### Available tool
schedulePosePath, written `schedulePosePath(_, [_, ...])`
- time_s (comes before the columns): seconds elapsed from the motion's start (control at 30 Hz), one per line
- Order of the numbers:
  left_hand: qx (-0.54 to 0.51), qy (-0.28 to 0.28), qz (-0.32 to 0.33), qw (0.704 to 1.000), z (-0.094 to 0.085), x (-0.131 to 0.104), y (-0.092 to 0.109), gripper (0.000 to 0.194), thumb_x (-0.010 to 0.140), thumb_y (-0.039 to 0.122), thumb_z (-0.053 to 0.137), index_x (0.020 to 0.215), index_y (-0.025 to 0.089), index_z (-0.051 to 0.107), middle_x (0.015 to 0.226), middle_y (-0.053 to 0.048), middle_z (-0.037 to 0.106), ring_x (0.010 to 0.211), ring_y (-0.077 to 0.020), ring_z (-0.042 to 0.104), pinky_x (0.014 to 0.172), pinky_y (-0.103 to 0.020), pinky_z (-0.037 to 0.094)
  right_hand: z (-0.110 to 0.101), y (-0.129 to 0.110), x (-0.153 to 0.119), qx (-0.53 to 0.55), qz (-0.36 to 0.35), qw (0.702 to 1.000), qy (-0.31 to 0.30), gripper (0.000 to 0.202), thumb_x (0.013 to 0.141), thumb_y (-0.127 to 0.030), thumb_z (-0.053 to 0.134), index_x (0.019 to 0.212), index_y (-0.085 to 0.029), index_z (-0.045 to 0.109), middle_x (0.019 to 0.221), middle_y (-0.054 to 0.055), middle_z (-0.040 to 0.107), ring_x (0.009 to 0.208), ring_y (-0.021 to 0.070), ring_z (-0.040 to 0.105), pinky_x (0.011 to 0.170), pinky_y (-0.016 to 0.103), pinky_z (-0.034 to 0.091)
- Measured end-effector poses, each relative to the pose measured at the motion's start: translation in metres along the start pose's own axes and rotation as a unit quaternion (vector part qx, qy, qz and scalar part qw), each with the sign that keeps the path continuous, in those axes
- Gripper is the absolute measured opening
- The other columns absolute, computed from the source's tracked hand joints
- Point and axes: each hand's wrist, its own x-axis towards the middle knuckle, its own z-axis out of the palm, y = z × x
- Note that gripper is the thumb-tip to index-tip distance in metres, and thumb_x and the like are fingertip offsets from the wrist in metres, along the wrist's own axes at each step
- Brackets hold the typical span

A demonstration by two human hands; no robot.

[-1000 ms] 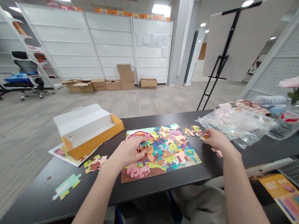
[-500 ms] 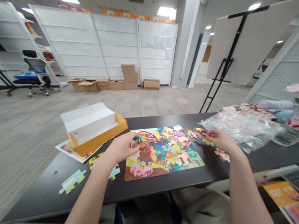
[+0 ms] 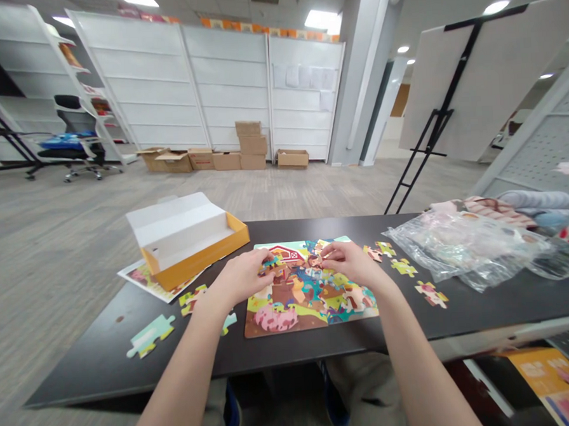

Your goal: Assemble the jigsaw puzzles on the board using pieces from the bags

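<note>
A farm-picture jigsaw puzzle (image 3: 290,317) with a red barn and a pink pig lies in front of me on the black table. Over its upper left part, my left hand (image 3: 247,275) pinches a small puzzle piece (image 3: 274,262) with blue and yellow on it. My right hand (image 3: 351,263) is above the puzzle's upper middle, its fingers closed on another puzzle piece (image 3: 314,263) that seems to show a figure. That hand and wrist cover much of the puzzle's right side. Whether either held piece touches the board, I cannot tell.
Loose pieces lie right of the puzzle, among them a yellow-green piece (image 3: 404,267) and a pink one (image 3: 432,294). A pale green piece (image 3: 150,336) is at left. An open yellow box (image 3: 205,258) stands behind, and clear plastic bags (image 3: 467,241) cover the table's right end.
My right hand has moved left from the loose pieces to above the puzzle, bringing a piece along. My left hand stays over the barn side. The view has shifted slightly.
</note>
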Motion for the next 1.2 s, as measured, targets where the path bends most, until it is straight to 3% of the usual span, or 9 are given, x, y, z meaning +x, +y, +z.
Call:
schedulePosePath(0.17, [0.014, -0.006, -0.023, 1.0, 0.006, 0.001, -0.004, 0.032, 0.089, 0.04, 0.057, 0.112, 0.021, 0.065, 0.106, -0.009, 0.074, 0.092, -0.0266, 0.07, 0.078, -0.034, 0.051, 0.023, -0.003, 0.015, -0.04, -0.003, 0.999, -0.023, 0.005, 0.079, -0.015, 0.066, 0.083, -0.018, 0.067, 0.081, 0.006, 0.077, 0.081, 0.0211, 0.073, 0.07, 0.027, 0.053])
schedulePosePath(0.37, [0.006, 0.01, -0.014, 1.0, 0.01, 0.001, -0.005, 0.025, 0.087, 0.039, 0.059, 0.103, 0.022, 0.066, 0.098, -0.007, 0.075, 0.087, -0.025, 0.07, 0.073, -0.032, 0.049, 0.035, -0.009, 0.021, -0.084, -0.015, 0.996, -0.027, 0.012, 0.082, -0.012, 0.063, 0.086, -0.018, 0.073, 0.088, 0.007, 0.078, 0.083, 0.0206, 0.073, 0.075, 0.028, 0.053])
schedulePosePath(0.63, [0.011, 0.006, -0.006, 1.0, 0.009, -0.001, -0.006, 0.025, 0.087, 0.039, 0.059, 0.104, 0.021, 0.065, 0.099, -0.008, 0.074, 0.086, -0.0249, 0.069, 0.072, -0.032, 0.048, 0.037, -0.006, 0.02, -0.223, -0.039, 0.973, 0.036, 0.017, 0.085, -0.022, 0.065, 0.099, -0.016, 0.073, 0.089, 0.008, 0.075, 0.078, 0.0204, 0.067, 0.074, 0.031, 0.049])
schedulePosePath(0.73, [0.018, 0.003, -0.008, 1.0, 0.009, -0.001, -0.006, 0.024, 0.087, 0.039, 0.059, 0.103, 0.022, 0.065, 0.098, -0.007, 0.074, 0.084, -0.0248, 0.069, 0.072, -0.032, 0.047, 0.033, -0.001, 0.017, -0.237, -0.091, 0.967, 0.001, 0.027, 0.082, -0.03, 0.073, 0.106, -0.016, 0.072, 0.099, 0.009, 0.072, 0.086, 0.0218, 0.067, 0.079, 0.032, 0.049])
schedulePosePath(0.83, [0.024, -0.001, -0.006, 1.0, 0.009, -0.001, -0.005, 0.025, 0.088, 0.041, 0.058, 0.102, 0.021, 0.064, 0.098, -0.008, 0.074, 0.085, -0.0258, 0.069, 0.072, -0.032, 0.048, 0.029, 0.001, 0.014, -0.25, -0.123, 0.96, -0.039, 0.031, 0.078, -0.025, 0.076, 0.108, -0.017, 0.072, 0.105, 0.009, 0.07, 0.096, 0.0238, 0.066, 0.085, 0.034, 0.048])
schedulePosePath(1.0, [0.028, -0.004, -0.007, 1.0, 0.011, 0.0, -0.006, 0.031, 0.091, 0.048, 0.055, 0.101, 0.021, 0.065, 0.099, -0.009, 0.074, 0.089, -0.0272, 0.07, 0.074, -0.034, 0.049, 0.03, -0.001, 0.012, -0.272, -0.114, 0.953, -0.065, 0.025, 0.083, -0.022, 0.071, 0.106, -0.019, 0.076, 0.104, 0.01, 0.071, 0.1, 0.0261, 0.064, 0.09, 0.036, 0.047])
schedulePosePath(1.2, [0.027, -0.005, -0.011, 1.0, 0.011, 0.001, -0.007, 0.026, 0.088, 0.043, 0.058, 0.102, 0.022, 0.066, 0.1, -0.008, 0.074, 0.088, -0.0257, 0.07, 0.074, -0.032, 0.049, 0.033, -0.001, 0.011, -0.278, -0.116, 0.95, -0.077, 0.03, 0.087, -0.024, 0.067, 0.115, -0.022, 0.075, 0.111, 0.01, 0.066, 0.104, 0.0251, 0.063, 0.092, 0.034, 0.046])
